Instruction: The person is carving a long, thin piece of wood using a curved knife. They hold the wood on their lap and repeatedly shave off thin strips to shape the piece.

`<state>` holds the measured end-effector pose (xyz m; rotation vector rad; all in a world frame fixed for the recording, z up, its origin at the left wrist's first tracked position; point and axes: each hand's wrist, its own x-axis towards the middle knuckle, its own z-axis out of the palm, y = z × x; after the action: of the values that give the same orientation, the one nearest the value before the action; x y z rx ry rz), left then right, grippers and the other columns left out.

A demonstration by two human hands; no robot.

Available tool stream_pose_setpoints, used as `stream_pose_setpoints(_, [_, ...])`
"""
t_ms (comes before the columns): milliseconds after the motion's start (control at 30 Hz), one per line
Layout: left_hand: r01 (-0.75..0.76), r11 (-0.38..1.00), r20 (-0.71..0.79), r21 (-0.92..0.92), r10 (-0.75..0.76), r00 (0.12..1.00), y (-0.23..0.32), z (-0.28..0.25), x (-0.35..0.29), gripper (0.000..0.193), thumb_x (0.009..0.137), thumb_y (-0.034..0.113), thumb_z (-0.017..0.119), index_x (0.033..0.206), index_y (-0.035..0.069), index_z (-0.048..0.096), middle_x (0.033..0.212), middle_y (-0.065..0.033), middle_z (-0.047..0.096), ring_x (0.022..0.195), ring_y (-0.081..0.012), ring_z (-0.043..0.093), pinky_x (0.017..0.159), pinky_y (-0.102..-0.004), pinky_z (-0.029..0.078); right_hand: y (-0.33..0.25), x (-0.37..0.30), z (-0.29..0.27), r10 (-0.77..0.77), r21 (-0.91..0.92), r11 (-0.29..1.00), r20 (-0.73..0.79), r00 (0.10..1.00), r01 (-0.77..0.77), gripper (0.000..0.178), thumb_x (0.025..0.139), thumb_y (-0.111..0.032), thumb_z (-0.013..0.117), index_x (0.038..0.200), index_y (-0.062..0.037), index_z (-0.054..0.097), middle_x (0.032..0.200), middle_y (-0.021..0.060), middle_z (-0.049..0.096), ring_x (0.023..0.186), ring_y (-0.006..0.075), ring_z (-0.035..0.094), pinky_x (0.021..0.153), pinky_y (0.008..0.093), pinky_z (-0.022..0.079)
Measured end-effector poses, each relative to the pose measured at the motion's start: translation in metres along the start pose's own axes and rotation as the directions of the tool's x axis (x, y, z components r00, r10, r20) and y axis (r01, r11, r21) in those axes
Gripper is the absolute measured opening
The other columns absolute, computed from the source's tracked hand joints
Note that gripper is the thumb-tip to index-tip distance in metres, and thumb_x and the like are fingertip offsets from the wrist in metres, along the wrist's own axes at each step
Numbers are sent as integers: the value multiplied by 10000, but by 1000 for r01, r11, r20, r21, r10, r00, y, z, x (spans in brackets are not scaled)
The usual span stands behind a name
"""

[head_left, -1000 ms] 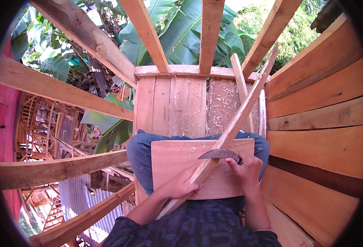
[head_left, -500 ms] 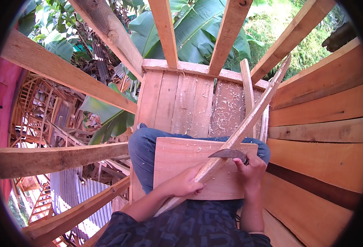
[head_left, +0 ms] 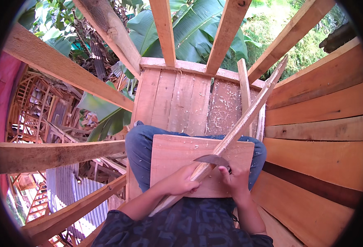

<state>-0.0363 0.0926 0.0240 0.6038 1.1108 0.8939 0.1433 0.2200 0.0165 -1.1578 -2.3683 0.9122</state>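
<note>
While the person sits with folded legs in blue jeans (head_left: pixel 138 150), a flat board (head_left: pixel 175 150) lies across the lap, and over it slants a long, pale wooden stick (head_left: pixel 238 131). Its lower end meets the dark patterned shirt (head_left: pixel 181 224) under the left forearm; its pointed far end angles up to the right. The left hand (head_left: pixel 182 181) has its grip wrapped round the stick, fingers curled beneath, just below a curved knife (head_left: pixel 209 159). That blade lies across the wood, tip toward the person's left. The right hand (head_left: pixel 235 178) has its grip closed on the knife's handle, mostly hidden from me, thumb beside the blade's base.

Past the knees, curled shavings (head_left: pixel 224 99) litter the plank floor (head_left: pixel 150 92), and a thinner strip of wood (head_left: pixel 244 84) stands near the stick. Timber posts (head_left: pixel 162 33) fan out at the far edge, with broad green leaves (head_left: pixel 193 26) behind them. Horizontal planks (head_left: pixel 317 131) wall the right side; corrugated sheeting (head_left: pixel 89 197) shows below on the left.
</note>
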Motion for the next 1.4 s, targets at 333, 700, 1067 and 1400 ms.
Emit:
stream_pose_setpoints(333, [-38,999,-31,-35,37,999,-9,2,-4,480,837,32,551,1295,4,410,788,-58,555,620,-112,568,572,-272,498,-4,-7,2,-149,-66,986,65,987,153,484,883,-460,617,705,-10,638,589,210,557,574,395,597,491,430,436])
stream_pose_setpoints(700, [39,996,26,-85,-37,999,-2,0,-3,560,771,36,513,1316,3,391,887,-81,553,701,-148,606,643,-300,526,0,9,-5,135,120,984,12,991,-135,487,826,-489,674,645,-45,586,553,156,555,536,345,603,479,414,445])
stream_pose_setpoints(1067, [28,996,78,-86,-21,997,-4,-2,-1,583,779,52,517,1341,12,369,894,-85,553,693,-146,606,639,-291,527,8,-6,10,-6,9,1000,-34,999,7,494,833,-491,661,646,-40,587,541,141,543,507,332,588,455,400,430])
stream_pose_setpoints(1400, [12,996,66,-85,-6,998,-2,-6,1,621,762,38,508,1362,9,353,887,-82,547,690,-149,608,627,-298,529,-3,5,-1,-56,63,997,102,993,50,433,850,-438,663,723,-24,653,597,185,577,566,359,617,495,409,454])
